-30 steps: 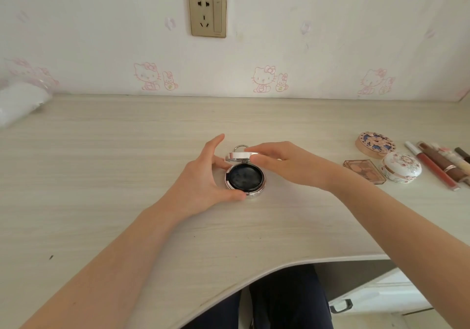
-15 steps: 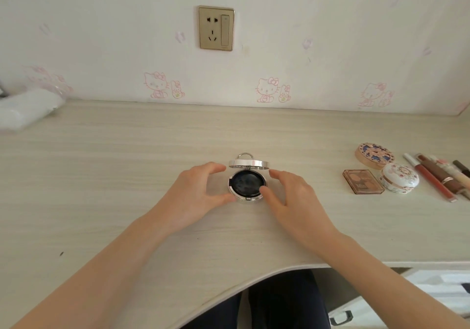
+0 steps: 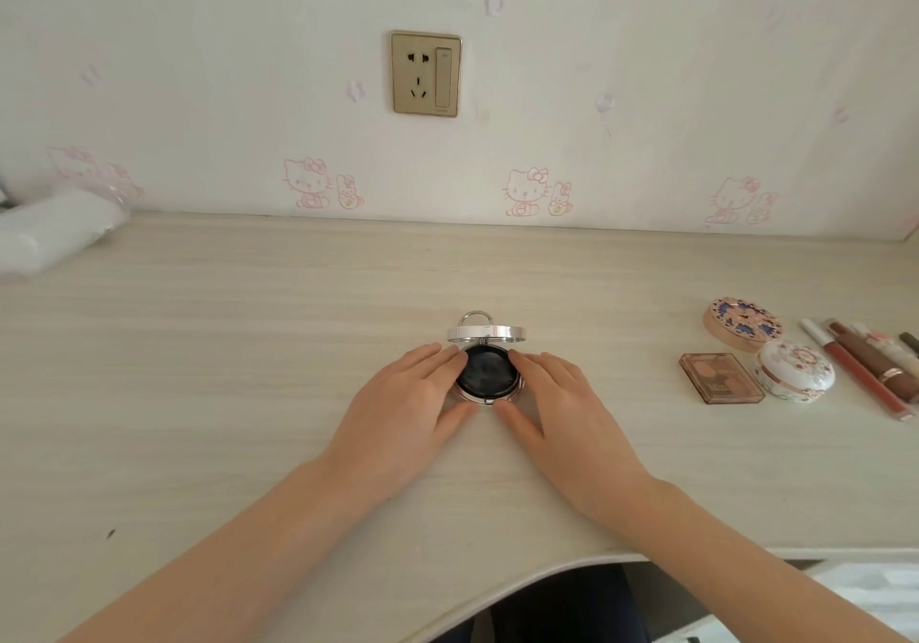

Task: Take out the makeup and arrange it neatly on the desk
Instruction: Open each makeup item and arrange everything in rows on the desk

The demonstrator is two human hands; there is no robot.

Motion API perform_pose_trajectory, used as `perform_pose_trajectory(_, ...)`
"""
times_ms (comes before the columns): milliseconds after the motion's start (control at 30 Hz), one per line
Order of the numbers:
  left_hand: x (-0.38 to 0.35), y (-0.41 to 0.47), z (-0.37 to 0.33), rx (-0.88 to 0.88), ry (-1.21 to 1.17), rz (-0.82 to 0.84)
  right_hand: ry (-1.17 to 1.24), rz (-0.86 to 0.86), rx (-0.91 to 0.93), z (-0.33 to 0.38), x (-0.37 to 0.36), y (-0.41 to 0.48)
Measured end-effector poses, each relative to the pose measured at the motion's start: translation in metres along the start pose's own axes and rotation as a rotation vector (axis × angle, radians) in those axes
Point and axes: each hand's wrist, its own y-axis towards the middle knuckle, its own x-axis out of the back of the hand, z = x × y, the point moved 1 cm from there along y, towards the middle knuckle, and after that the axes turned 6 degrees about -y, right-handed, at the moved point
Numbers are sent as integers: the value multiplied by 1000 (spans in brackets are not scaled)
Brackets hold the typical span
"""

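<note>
The left hand (image 3: 403, 406) and right hand (image 3: 564, 411) lie flat, touching the small round silver open compact (image 3: 487, 376). It looks light and breakable; hold its sides.

Bare forearms (image 3: 258, 553), bare left hand (image 3: 398, 411) and right hand (image 3: 572, 419), dark navy trousers (image 3: 557, 610)

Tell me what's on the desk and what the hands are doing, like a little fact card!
Middle: open compact on the desk, lid standing up, dark inside
Left hand: flat on the desk, touching the compact's left side
Right hand: flat on the desk, touching its right side
Right side: brown palette, white flowery case, round patterned case, lip tubes
Far left: white bundle
Wall: socket
</note>
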Motion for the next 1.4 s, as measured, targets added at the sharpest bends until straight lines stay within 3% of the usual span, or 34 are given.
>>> perform_pose_trajectory(300,5,29,26,-6,173,27,-47,24,50,-4,-8,47)
perform_pose_trajectory(900,10,110,108,106,-134,-14,11,73,27,-4,-41,165)
perform_pose_trajectory(1400,2,138,134,178,-181,-16,11,100,5,-4,-48,199)
